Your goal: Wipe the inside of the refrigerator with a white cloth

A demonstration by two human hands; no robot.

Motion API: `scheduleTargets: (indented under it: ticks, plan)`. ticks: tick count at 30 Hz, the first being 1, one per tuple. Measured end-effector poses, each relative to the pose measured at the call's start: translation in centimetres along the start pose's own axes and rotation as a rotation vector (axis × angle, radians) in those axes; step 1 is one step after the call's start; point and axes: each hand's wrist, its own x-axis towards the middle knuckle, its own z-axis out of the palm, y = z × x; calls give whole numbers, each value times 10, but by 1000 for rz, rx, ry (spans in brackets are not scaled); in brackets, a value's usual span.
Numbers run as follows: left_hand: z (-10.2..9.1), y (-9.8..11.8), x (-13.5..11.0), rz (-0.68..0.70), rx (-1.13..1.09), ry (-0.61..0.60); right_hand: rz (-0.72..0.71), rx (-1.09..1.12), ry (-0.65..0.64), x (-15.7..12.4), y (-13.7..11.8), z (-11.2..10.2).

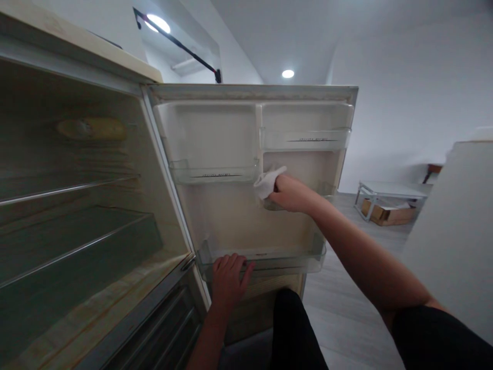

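An open fridge door (250, 92) faces me, its inner side lined with clear plastic bins. My right hand (290, 194) is closed round a white cloth (267, 181) and presses it against the door's inner wall, between the upper right bin (306, 139) and a lower right bin. My left hand (228, 277) rests on the front rim of the bottom door bin (308, 259), fingers curled over it. The middle left bin (213, 173) looks empty.
The fridge's open compartment (77, 205) fills the left, with glass shelves and a yellowish lamp cover at the back. To the right stands a pale surface (454, 231). Farther back, a low white table (389, 191) with a cardboard box under it sits on the grey floor.
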Motion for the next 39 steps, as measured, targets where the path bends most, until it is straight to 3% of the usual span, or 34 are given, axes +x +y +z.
scheduleTargets:
  ticks: [4,6,9,11,13,15,19,22,26,31,35,39]
  plan:
    - [-3,-2,-1,1,-15,-6,-35,-2,-96,2,32,-18]
    - [-4,-3,-2,11,-14,-2,41,-131,-82,-6,48,-33]
    - [-5,-5,-4,21,-19,4,132,-284,95,-30,54,-50]
    - [-5,-5,-4,21,-30,3,13,-276,243,-49,45,-49]
    - [-5,-5,-5,22,-38,0,-189,-261,266,-68,30,-34]
    - [-6,-5,-4,20,-40,-2,-343,-285,203,-79,11,-5]
    - [-6,-6,-3,27,-30,-11,-333,-392,329,-70,-15,60]
    - [-6,-7,-3,31,-17,-27,-275,-401,454,-52,-20,85]
    - [-6,-8,-3,25,-29,-42,-309,-400,495,-52,-9,83]
    - [-6,-7,-5,18,-35,-32,-309,-358,511,-86,30,68]
    - [-3,-5,-4,11,-36,-21,-168,-329,747,-127,67,73]
    - [-1,-3,-1,8,-13,-4,-60,-153,1028,-160,88,99]
